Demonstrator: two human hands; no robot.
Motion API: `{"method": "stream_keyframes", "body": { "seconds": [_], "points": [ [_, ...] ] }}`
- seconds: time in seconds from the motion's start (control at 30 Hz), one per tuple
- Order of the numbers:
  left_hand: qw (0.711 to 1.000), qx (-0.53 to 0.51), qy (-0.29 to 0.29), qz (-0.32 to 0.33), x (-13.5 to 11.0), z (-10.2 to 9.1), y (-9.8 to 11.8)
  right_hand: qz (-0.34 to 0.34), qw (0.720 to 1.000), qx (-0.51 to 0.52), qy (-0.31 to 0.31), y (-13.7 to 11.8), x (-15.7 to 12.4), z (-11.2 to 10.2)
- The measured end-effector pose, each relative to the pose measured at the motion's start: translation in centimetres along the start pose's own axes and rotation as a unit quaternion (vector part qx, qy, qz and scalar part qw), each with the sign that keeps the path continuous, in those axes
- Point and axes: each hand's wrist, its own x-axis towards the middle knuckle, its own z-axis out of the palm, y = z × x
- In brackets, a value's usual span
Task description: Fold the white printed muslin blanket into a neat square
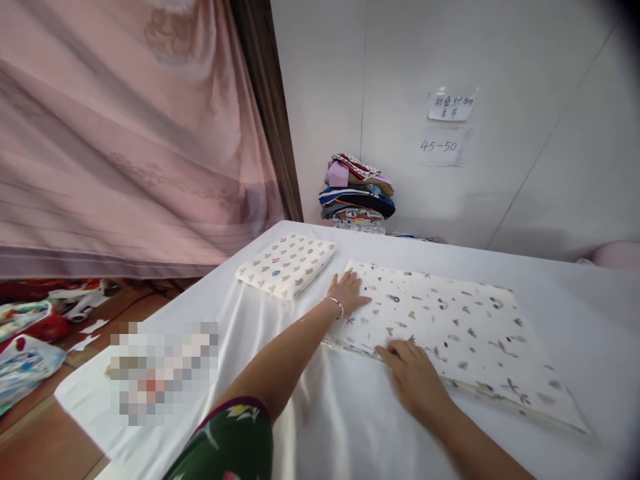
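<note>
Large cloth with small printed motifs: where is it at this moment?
The large cloth lies right of centre in the head view on the white table, left hand on its left end, right hand at its near edge.

So the room's got a plain pale wall (pixel 320 80) made of panels, with thin seams running between them. Two handwritten signs are up on it, an upper sign (pixel 450 108) and a lower sign (pixel 443 147) reading "45-50". The whole left side is a big pink curtain (pixel 140 133) with a faint pattern, plus a dark brown strip (pixel 263 100) along its edge. White satiny cloth covers the worktop (pixel 585 320), brownish floor (pixel 70 413) shows lower left, and the light's pretty soft, with faint shadows on the wall at right.
</note>
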Motion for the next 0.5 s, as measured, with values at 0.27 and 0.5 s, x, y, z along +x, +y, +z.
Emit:
{"method": "stream_keyframes", "body": {
  "seconds": [0.27, 0.5],
  "points": [
    [0.969, -0.158, 0.123, -0.142, 3.8, -0.6, -2.6, 0.037, 0.999, 0.019, -0.036, -0.4, 0.1, -0.3],
    [0.939, -0.22, 0.107, -0.24, 7.4, -1.4, -3.0, 0.03, 0.999, 0.03, -0.006, -0.2, 0.1, 0.1]
  ]
}}
